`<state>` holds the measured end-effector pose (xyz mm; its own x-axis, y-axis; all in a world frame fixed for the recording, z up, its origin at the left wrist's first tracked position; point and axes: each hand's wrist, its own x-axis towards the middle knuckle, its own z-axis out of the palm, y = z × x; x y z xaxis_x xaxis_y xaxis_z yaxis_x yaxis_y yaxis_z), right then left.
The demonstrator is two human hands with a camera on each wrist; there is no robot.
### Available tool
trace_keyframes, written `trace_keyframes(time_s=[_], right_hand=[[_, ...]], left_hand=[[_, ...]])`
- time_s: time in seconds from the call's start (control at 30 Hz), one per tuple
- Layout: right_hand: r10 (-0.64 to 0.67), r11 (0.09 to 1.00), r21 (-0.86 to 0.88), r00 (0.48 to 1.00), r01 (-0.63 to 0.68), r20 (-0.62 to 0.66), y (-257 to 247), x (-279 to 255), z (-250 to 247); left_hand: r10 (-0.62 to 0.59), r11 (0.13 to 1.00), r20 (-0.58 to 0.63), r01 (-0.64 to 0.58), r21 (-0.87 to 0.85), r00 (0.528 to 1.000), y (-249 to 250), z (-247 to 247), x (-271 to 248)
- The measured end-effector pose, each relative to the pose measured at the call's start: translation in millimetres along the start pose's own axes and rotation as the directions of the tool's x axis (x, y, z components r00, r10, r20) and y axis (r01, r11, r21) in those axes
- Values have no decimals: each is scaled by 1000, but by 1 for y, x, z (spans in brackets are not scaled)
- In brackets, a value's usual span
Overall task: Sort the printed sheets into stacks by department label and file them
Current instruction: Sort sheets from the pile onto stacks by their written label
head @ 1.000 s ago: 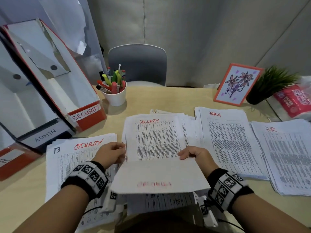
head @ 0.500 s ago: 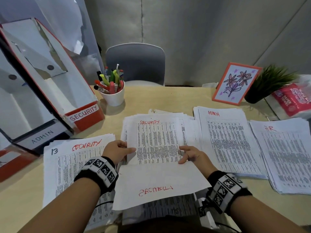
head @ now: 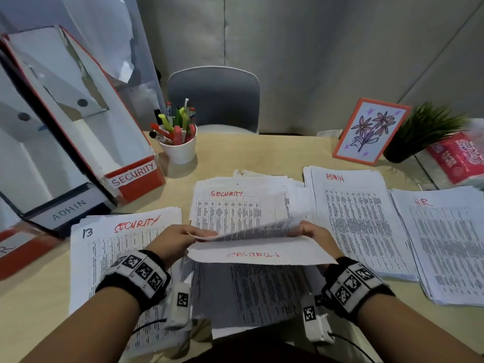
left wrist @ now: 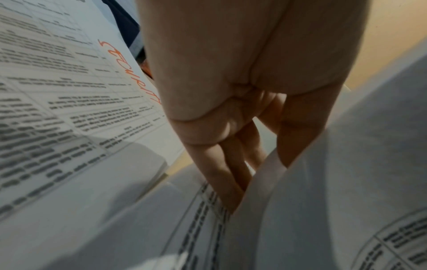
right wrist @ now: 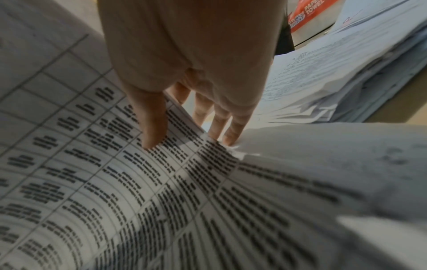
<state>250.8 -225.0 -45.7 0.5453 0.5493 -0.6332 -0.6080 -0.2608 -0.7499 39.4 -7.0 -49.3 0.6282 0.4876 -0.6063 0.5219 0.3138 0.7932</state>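
Both hands pinch the folded-back sheets at frame centre: left hand (head: pixel 178 238) on the left edge, right hand (head: pixel 313 233) on the right, thumb on top. Held sheets (head: pixel 259 254) curl over the middle SECURITY pile (head: pixel 225 205); SECURITY stack (head: pixel 110 239) lower left on the surface (head: pixel 262 155).

Folded-over sheet (head: pixel 258 254), red SECURITY label showing mirrored through its back, lifted off the middle stack (head: pixel 235 205) topped by another SECURITY page; sorted SECURITY stack (head: pixel 115 242) numbered 13 at left, ADMIN stack (head: pixel 358 218) right of centre, HR stack (head: pixel 450 239) beyond it; red SECURITY file box (head: pixel 133 176) and dark ADMIN file box (head: pixel 68 209) leaning at far left, open tops upward
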Motion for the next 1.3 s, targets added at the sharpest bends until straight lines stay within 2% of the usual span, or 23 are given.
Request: trace_keyframes(time_s=[0.03,0.1,0.17,0.23,0.3,0.37,0.5,0.63,0.7,0.8,0.9,0.97,1.1,1.2,1.3], right_hand=[[22,1000,-11,999,-22,-41,-2,-1,1],[-15,998,-63,996,10,-85,0,-1,3],[-148,972,-200,984,127,-94,6,-1,4],[-251,903,-377,966,208,-67,9,-4,6],[-265,887,-411,961,209,-83,7,-7,10],[-276,881,-429,953,199,-124,6,-4,12],[-260,898,-407,948,168,-184,3,-1,15],[-338,890,-379,923,252,-182,-15,-14,25],[-442,849,-390,883,356,-156,-29,-28,32],[-624,710,-478,777,517,-87,-50,-45,41],[-686,669,-409,728,620,-20,-56,-53,45],[-672,659,-428,740,619,35,-52,-55,45],[-564,715,-476,825,512,40,-30,-50,38],[-548,709,-493,834,504,66,-24,-48,38],[-513,724,-488,854,488,93,-25,-45,39]], left_hand=[[-19,1000,18,19,-20,1000,0,-1,-1],[-52,997,25,53,-50,998,0,-1,-3],[-63,993,53,68,-96,997,0,0,-4],[-58,987,119,75,-140,991,0,0,-6],[-33,993,192,53,-103,981,2,-1,-7],[-15,1000,207,18,-15,978,9,2,-11],[107,985,75,-116,127,991,22,11,-13],[227,966,-39,-220,139,973,36,16,-16],[308,948,-130,-291,130,943,47,17,-21],[436,900,-220,-427,89,873,67,19,-32],[516,851,-261,-524,42,816,81,23,-47],[535,838,-257,-545,37,805,81,25,-53],[549,836,-221,-529,149,806,61,29,-55],[532,843,-210,-491,219,820,48,31,-53],[493,867,-230,-453,208,839,41,32,-49]])
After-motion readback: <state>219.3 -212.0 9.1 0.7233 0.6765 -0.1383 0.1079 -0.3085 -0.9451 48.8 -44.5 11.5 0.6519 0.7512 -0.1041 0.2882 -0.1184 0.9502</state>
